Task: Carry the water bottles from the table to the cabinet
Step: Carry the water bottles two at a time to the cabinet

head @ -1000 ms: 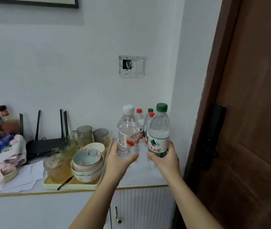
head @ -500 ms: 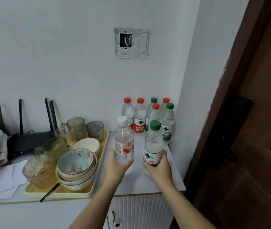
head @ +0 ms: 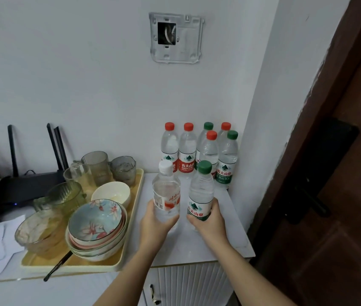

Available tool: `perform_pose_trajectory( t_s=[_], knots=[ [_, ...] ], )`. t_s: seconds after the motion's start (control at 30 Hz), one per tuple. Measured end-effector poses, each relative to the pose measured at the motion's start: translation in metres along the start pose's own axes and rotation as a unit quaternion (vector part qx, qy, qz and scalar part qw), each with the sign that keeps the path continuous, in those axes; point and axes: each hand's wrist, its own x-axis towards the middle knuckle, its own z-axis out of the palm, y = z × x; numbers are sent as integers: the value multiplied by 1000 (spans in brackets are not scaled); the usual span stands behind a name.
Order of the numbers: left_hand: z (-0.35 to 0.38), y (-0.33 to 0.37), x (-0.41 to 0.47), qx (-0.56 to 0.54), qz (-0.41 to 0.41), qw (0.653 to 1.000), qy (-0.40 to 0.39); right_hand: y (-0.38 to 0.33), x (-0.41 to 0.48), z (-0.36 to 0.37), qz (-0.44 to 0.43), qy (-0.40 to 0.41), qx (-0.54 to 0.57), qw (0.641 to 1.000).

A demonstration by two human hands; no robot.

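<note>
covering bottles' [head: 200,191] lower parts: left hand [head: 155,224], right hand [head: 210,221].

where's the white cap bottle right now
The white-capped bottle is mid-frame in the head view, held by the left hand, just left of the green-capped bottle in the right hand.

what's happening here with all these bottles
A person holds a bottle in each hand at the cabinet top. The left hand grips the white-capped bottle and the right hand grips the green-capped bottle. Six more bottles stand in the corner behind them. A tray of bowls and glasses sits to the left.
</note>
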Motion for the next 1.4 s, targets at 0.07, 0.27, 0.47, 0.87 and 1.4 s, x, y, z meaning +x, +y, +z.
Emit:
perform_pose_trajectory(
  t_s=[0.07,0.27,0.47,0.87,1.4],
  knots=[
    [0,2,3,7,7,1000,-5,1,4,-1,0,-21,-6,1000],
    [9,2,7,56,19,997,49,13,13,-2,-23,-14,-59,998],
    [19,12,36,43,-10,996,72,3,44,1,-4,-17,-76,997],
    [41,27,103,123,-58,988,75,-5,92,26,19,49,-158,986],
    [49,29,131,135,-47,988,58,-11,116,38,-4,34,-249,968]
  ],
)
